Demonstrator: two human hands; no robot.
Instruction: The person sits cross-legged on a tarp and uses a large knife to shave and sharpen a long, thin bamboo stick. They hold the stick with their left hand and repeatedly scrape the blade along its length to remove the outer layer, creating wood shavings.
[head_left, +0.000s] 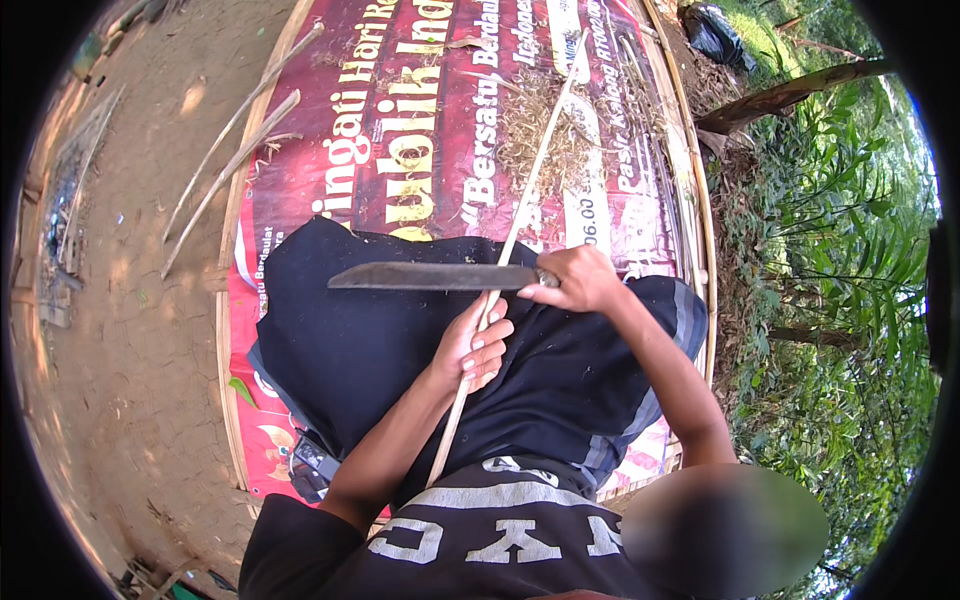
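Note:
My left hand (pixel 473 345) is closed around a long, thin, pale stick (pixel 540 155), which slants from my lap up toward the far side. In my right hand (pixel 578 280) is the handle of a machete (pixel 430 276), its long dark blade pointing left. The blade lies across the stick just beyond my left fingers. Whether its edge bites into the wood cannot be made out. Dark cloth (pixel 350 320) covers my lap beneath both hands.
I sit on a platform covered by a red printed banner (pixel 330 190), with a bamboo edge (pixel 690 160). Shavings (pixel 560 140) are heaped on its far part. Two sticks (pixel 235 175) jut over the left edge above bare earth. A dark bag (pixel 715 35) and plants (pixel 840 240) are at right.

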